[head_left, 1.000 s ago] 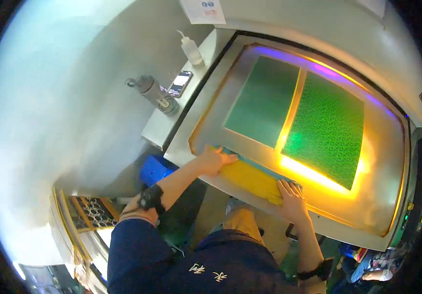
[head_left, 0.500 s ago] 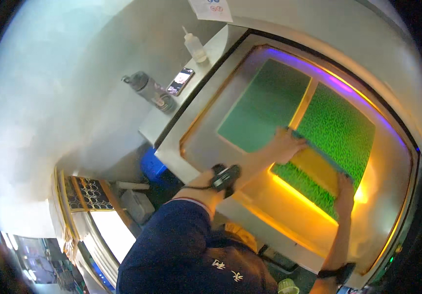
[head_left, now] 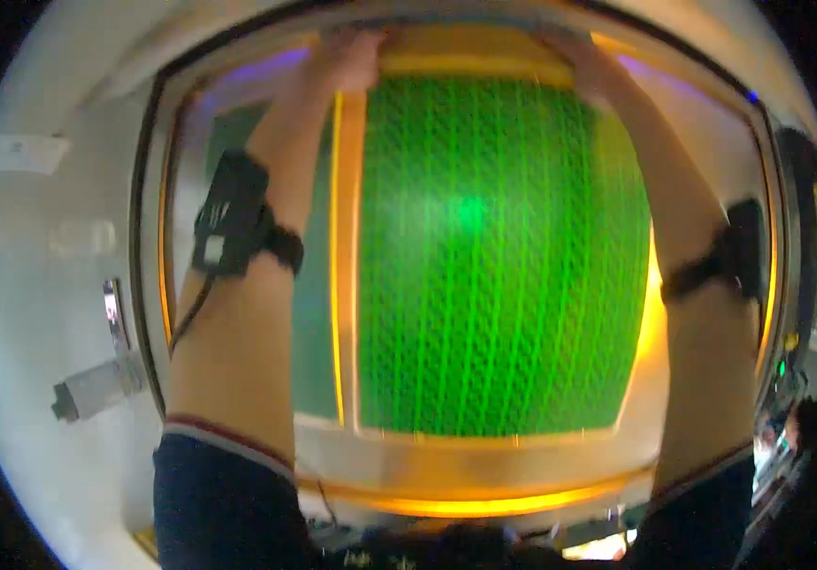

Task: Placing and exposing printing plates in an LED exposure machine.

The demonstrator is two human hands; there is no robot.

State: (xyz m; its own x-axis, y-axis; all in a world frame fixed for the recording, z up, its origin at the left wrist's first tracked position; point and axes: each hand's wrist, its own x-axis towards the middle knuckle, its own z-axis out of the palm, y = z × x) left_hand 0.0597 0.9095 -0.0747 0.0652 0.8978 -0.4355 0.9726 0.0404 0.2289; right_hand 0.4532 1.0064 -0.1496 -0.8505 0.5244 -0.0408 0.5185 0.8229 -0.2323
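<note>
A bright green patterned sheet lies flat in the lit bed of the machine in front of me. At its far edge, my left hand and my right hand grip opposite ends of a long flat bar, amber-faced with a dark edge. Motion blurs both hands, and their fingertips are partly hidden. The bar lies crosswise, and I cannot tell whether it touches the sheet. Left of the sheet is a plain dark green panel, partly behind my left forearm, with an amber strip between them.
The bed's raised frame runs around the panels. On the left ledge are a grey bottle and a phone. Dark boxes are strapped to my left wrist and right wrist.
My hands and the bar have moved from the sheet's near part to its far edge. My view has turned and come closer, directly over the bed.
</note>
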